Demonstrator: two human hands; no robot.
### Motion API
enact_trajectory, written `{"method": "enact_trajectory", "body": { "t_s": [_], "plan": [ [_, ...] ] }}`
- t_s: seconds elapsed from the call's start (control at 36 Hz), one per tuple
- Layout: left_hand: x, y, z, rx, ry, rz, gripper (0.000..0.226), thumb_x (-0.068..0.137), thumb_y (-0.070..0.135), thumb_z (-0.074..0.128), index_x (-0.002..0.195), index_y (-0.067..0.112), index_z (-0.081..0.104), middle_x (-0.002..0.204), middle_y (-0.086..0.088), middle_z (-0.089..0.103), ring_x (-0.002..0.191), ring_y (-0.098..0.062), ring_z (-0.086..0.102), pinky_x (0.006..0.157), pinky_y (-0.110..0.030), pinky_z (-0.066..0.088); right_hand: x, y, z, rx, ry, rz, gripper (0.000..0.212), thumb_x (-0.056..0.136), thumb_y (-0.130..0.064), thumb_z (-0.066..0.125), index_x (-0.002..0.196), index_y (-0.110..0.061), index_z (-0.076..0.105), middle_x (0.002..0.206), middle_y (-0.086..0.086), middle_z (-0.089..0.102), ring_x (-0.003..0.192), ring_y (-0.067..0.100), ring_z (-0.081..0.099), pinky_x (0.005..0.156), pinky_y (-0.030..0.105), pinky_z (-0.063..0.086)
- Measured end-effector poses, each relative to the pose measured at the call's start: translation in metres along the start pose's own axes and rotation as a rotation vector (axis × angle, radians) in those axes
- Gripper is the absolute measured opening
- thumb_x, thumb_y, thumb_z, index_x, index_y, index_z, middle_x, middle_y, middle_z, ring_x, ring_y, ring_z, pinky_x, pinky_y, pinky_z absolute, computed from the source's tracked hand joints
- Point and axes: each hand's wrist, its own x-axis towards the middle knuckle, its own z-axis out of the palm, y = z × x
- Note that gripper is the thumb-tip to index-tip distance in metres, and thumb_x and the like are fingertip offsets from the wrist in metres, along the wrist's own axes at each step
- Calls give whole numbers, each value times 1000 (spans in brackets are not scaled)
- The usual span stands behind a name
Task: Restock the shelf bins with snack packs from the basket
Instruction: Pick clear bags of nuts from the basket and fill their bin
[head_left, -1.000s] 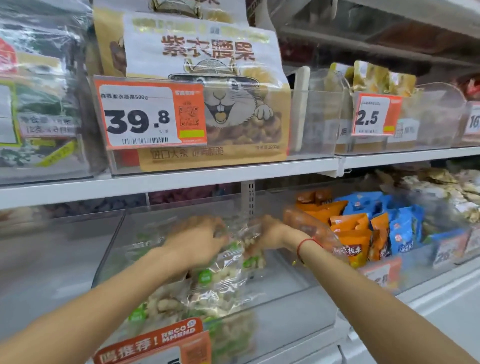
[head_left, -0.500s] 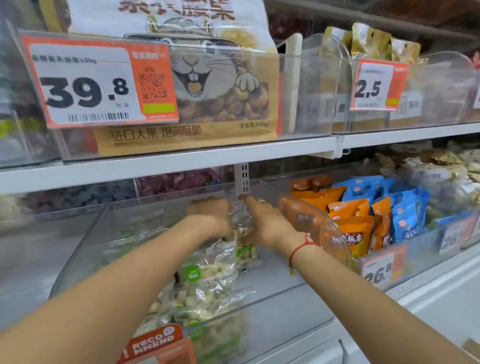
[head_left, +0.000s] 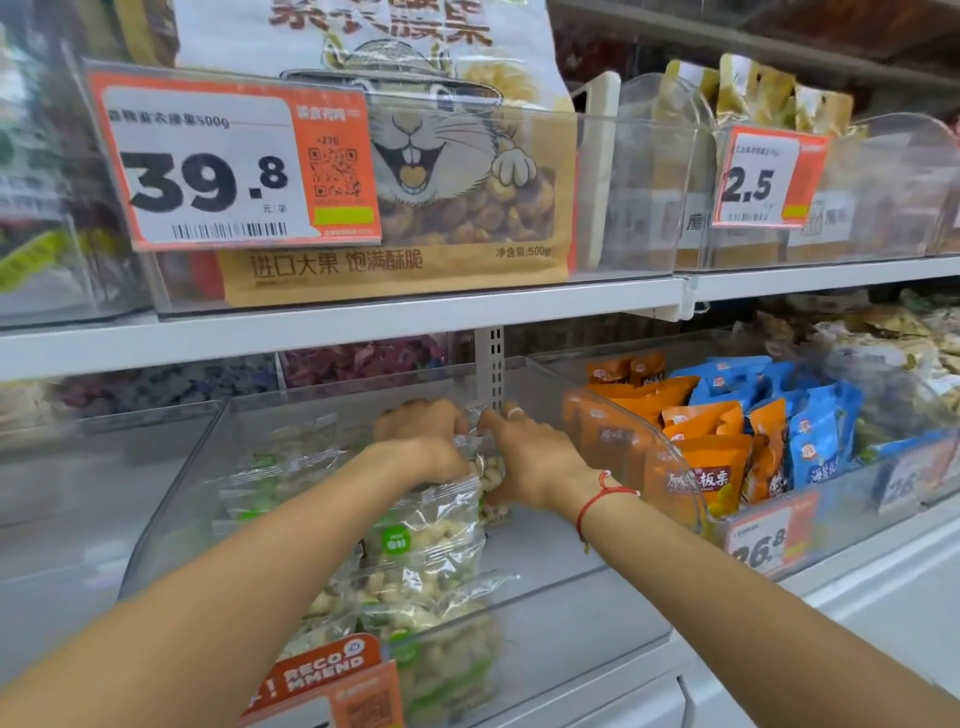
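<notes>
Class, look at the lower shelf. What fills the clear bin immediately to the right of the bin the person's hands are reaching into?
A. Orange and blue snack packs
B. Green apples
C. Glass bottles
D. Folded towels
A: the neighbouring bin holds orange packs in front and blue packs beside them.

A white metal upper shelf (head_left: 363, 322) spans the view, joined at a bracket to a second shelf section (head_left: 831, 273) on the right. A perforated grey upright (head_left: 490, 364) stands behind, below the shelf edge. An orange price tag (head_left: 234, 161) reading 39.8 hangs at upper left; a smaller tag (head_left: 766, 179) reading 2.5 hangs at upper right. A white base ledge (head_left: 883, 571) runs along the lower right. Lighting is even and bright.
</notes>
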Motion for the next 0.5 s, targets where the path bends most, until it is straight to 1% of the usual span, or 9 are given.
{"method": "enact_trajectory", "body": {
  "t_s": [0.08,0.14,0.19,0.25,0.31,0.36,0.44,0.5],
  "plan": [
    [-1,5,0,17,-14,-22,47,85,18,62,128,31,48,122,5,56,114,-18,54,89,-31,47,-2,1,1,22,-17,-3,83,74,-25,78,141,-21,29,138,9,38,114,35,55,89,43,47],
    [-2,7,-4,12,-38,-19,49,86,19,62,131,28,46,124,3,55,114,-19,54,91,-31,47,-2,1,0,40,-40,5,83,75,-26,77,141,-22,28,141,8,36,116,34,54,89,42,46],
    [-4,5,-9,-49,-59,-24,51,84,21,66,131,25,47,127,2,55,115,-19,54,93,-30,48,-3,1,-3,55,-75,18,85,76,-27,76,144,-23,25,143,8,34,119,34,52,91,42,45],
    [-8,3,-15,-121,-48,-29,56,81,24,71,132,24,48,130,2,54,116,-19,54,94,-31,48,-5,2,-6,60,-104,35,89,78,-29,75,147,-23,20,146,8,31,122,35,49,94,43,44],
    [-18,0,-18,-177,16,-36,55,80,26,72,130,28,50,132,6,53,118,-17,53,95,-30,47,-11,2,-9,83,-99,59,88,80,-31,73,147,-21,18,148,11,27,123,36,48,97,45,43],
    [-34,-3,-19,-260,129,-39,49,80,29,70,125,33,53,130,11,55,115,-15,55,92,-30,49,-22,1,-14,115,-63,77,82,83,-33,70,147,-20,20,148,13,27,122,36,49,99,46,44],
    [-71,-7,-15,-343,315,8,39,80,41,69,117,37,56,120,11,61,108,-15,58,83,-29,49,-48,-4,-28,105,-6,58,74,86,-35,66,146,-19,25,143,12,34,122,34,49,96,46,44],
    [-100,-10,-15,-359,411,44,34,83,42,66,115,37,58,115,15,63,107,-11,59,78,-27,45,-73,-9,-41,77,67,14,63,88,-36,62,142,-19,33,138,9,41,119,31,51,92,44,46]
  ]
}}
